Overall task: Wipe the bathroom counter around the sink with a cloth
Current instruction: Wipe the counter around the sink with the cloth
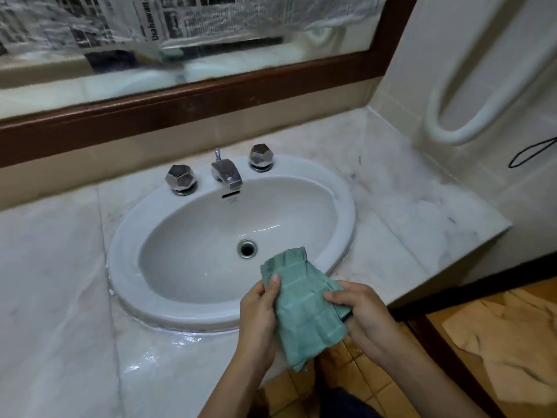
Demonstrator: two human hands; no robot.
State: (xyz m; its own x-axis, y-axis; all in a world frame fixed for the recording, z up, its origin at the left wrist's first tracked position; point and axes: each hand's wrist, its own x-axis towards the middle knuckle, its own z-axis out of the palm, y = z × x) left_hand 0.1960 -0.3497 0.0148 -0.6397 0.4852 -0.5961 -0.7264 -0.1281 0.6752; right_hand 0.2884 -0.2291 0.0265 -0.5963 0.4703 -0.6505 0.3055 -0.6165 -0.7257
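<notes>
Presently held: one green waffle-weave cloth [304, 309], folded and bunched, gripped between both hands above the front right rim of the basin, clear of any surface. Left hand [259, 318] pinches the cloth's left edge, thumb on top; right hand [358, 315] clasps its right edge, fingers curled over the fabric. Below and behind: white oval ceramic sink [126, 245], dry-looking, with open round drain [247, 248]. At its back rim: chrome spout [227, 173] between two faceted chrome knobs, left [180, 178] and right [260, 156]. Surrounding: pale veined marble table [60, 282], glossy with wet patches along the sink's front edge; a short stretch continues right of the sink to a tiled wall. Above: wood-framed mirror [193, 98]. Beyond the table edge: tan tiled floor [355, 375] with brown paper sheets [512, 342]. Step in hand, by judgement: readying or refolding the cloth, wiping not under way at this instant. Next move calls for lowering the cloth flat onto the marble and following the sink's curved rim, taking up the wet patches.
</notes>
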